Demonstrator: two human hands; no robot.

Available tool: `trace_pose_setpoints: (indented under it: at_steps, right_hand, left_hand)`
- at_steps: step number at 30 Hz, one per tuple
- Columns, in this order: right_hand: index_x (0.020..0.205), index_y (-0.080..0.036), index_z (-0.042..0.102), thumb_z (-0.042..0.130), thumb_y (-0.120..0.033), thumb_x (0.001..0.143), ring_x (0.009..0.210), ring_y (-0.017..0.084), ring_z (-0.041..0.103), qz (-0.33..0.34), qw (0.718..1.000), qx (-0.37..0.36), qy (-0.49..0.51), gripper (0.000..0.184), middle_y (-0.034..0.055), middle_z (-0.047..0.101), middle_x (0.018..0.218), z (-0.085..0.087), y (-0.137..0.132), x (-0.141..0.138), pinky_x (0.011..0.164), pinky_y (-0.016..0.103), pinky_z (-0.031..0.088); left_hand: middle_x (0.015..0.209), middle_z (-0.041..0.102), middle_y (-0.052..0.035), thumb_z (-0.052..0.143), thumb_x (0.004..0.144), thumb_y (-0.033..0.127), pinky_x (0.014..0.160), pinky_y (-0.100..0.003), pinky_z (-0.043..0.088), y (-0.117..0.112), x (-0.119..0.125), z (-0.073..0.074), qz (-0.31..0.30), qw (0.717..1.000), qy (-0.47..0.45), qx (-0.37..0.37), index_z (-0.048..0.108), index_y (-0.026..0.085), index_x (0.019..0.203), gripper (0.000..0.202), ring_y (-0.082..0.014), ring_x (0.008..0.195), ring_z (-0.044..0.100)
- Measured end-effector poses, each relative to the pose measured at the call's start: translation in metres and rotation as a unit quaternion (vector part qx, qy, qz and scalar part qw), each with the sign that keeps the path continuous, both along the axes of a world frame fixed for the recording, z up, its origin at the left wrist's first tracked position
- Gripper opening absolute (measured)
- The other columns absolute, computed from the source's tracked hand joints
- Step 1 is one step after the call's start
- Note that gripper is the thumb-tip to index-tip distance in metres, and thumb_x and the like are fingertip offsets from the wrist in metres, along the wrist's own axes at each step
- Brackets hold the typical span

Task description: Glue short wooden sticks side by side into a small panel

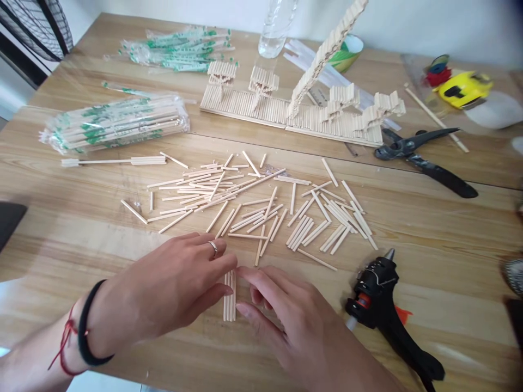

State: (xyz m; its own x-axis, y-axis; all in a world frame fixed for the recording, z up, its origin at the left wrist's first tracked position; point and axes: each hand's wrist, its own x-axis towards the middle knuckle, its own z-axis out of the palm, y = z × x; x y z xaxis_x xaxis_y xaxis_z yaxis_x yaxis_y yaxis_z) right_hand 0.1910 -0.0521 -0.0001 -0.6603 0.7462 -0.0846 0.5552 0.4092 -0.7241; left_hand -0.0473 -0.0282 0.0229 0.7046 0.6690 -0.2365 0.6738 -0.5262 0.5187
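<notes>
My left hand (175, 288) and my right hand (294, 321) lie low over the wooden table (449, 245), fingers stretched out. Their fingertips meet on a small row of cut wooden sticks (230, 296) laid side by side, pressing them from both sides. My left hand wears a ring, with a black band and a red cord at the wrist. Beyond the hands, several loose cut sticks (261, 207) are scattered. A black hot glue gun (384, 305) lies just right of my right hand.
A stick-built model (302, 109) stands at the back centre. Packs of wrapped chopsticks (118, 122) lie at the left and another pack (180, 49) at the back. Black cutters (425, 158), a clear bottle (275, 30), a yellow tape measure (463, 87) and a green cup (347, 51) are further back.
</notes>
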Motion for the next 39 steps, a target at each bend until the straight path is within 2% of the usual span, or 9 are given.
trace_pose_setpoints:
  at_steps: [3, 6, 8, 11, 14, 18, 23, 31, 39]
  right_hand:
    - [0.127, -0.020, 0.065, 0.070, -0.013, 0.102, 0.075, 0.022, 0.072, 0.000, 1.000, -0.010, -0.004, 0.027, 0.0038, 0.076, 0.094, -0.002, 0.001, 0.000, 0.074, 0.036, 0.061]
    - [0.131, -0.019, 0.068, 0.070, -0.012, 0.101, 0.076, 0.023, 0.073, 0.000, 1.000, -0.025, -0.017, 0.031, 0.0046, 0.077, 0.095, -0.002, 0.002, -0.001, 0.076, 0.039, 0.062]
    - [0.133, -0.020, 0.069, 0.070, -0.012, 0.100, 0.078, 0.023, 0.074, -0.003, 0.999, -0.036, -0.017, 0.034, 0.0054, 0.079, 0.100, -0.001, 0.002, -0.002, 0.079, 0.040, 0.063]
    - [0.137, -0.021, 0.068, 0.071, -0.014, 0.101, 0.085, 0.023, 0.076, -0.014, 0.999, -0.052, -0.005, 0.037, 0.0067, 0.081, 0.110, 0.000, 0.002, -0.004, 0.084, 0.040, 0.062]
    - [0.137, -0.021, 0.068, 0.070, -0.014, 0.102, 0.084, 0.022, 0.075, -0.017, 0.998, -0.065, -0.001, 0.035, 0.0066, 0.081, 0.113, 0.000, 0.002, -0.005, 0.088, 0.041, 0.062]
    - [0.135, -0.021, 0.068, 0.070, -0.014, 0.102, 0.086, 0.023, 0.075, -0.015, 0.998, -0.064, -0.004, 0.034, 0.0063, 0.080, 0.114, 0.000, 0.003, -0.006, 0.090, 0.041, 0.060]
    - [0.120, -0.027, 0.071, 0.070, -0.016, 0.103, 0.099, 0.024, 0.076, -0.009, 0.999, -0.048, 0.005, 0.020, 0.0026, 0.078, 0.114, -0.002, 0.003, -0.006, 0.086, 0.036, 0.058]
    - [0.105, -0.022, 0.070, 0.082, -0.015, 0.093, 0.092, 0.021, 0.075, -0.014, 0.999, 0.002, -0.044, 0.019, 0.0024, 0.075, 0.113, -0.007, 0.001, -0.013, 0.074, 0.032, 0.052]
    - [0.116, -0.022, 0.067, 0.076, -0.009, 0.094, 0.095, 0.023, 0.075, -0.018, 0.999, 0.009, -0.031, 0.027, 0.0034, 0.075, 0.113, -0.007, 0.002, -0.013, 0.074, 0.034, 0.052]
  left_hand:
    - [0.090, 0.070, -0.0009, 0.070, 0.102, 0.015, 0.075, -0.035, 0.045, 0.001, 0.000, -0.003, -0.003, 1.000, -0.003, 0.014, 0.063, 0.021, 0.098, 0.010, -0.0219, 0.082, 0.065]
    - [0.079, 0.064, 0.0015, 0.064, 0.104, 0.013, 0.069, -0.034, 0.041, 0.000, -0.001, -0.005, 0.002, 0.997, -0.041, 0.059, 0.056, 0.021, 0.084, 0.023, -0.0192, 0.071, 0.059]
    - [0.070, 0.054, 0.0038, 0.056, 0.106, 0.011, 0.062, -0.033, 0.035, -0.001, -0.001, -0.004, 0.033, 0.990, -0.091, 0.103, 0.048, 0.022, 0.078, 0.031, -0.0171, 0.063, 0.049]
    - [0.067, 0.042, 0.0063, 0.052, 0.106, 0.007, 0.059, -0.031, 0.030, 0.000, -0.003, 0.001, 0.095, 0.967, -0.173, 0.162, 0.039, 0.023, 0.077, 0.036, -0.0140, 0.060, 0.039]
    - [0.070, 0.041, 0.0073, 0.054, 0.101, 0.000, 0.058, -0.027, 0.030, 0.003, -0.003, 0.005, 0.132, 0.950, -0.209, 0.190, 0.036, 0.023, 0.079, 0.036, -0.0112, 0.061, 0.039]
    - [0.070, 0.041, 0.0076, 0.051, 0.097, -0.003, 0.058, -0.023, 0.031, 0.007, -0.003, 0.003, 0.144, 0.941, -0.226, 0.206, 0.035, 0.023, 0.081, 0.035, -0.0096, 0.061, 0.040]
    - [0.067, 0.040, 0.0086, 0.051, 0.098, -0.001, 0.054, -0.021, 0.031, 0.009, -0.002, 0.001, 0.158, 0.933, -0.213, 0.245, 0.034, 0.023, 0.079, 0.035, -0.0076, 0.056, 0.039]
    - [0.067, 0.038, 0.0075, 0.055, 0.098, 0.000, 0.053, -0.025, 0.031, 0.004, -0.009, -0.002, 0.202, 0.922, -0.236, 0.232, 0.037, 0.024, 0.079, 0.036, -0.0101, 0.057, 0.039]
    - [0.067, 0.039, 0.0070, 0.058, 0.097, 0.000, 0.052, -0.026, 0.032, 0.003, -0.011, -0.003, 0.209, 0.921, -0.240, 0.224, 0.037, 0.025, 0.079, 0.037, -0.0106, 0.056, 0.040]
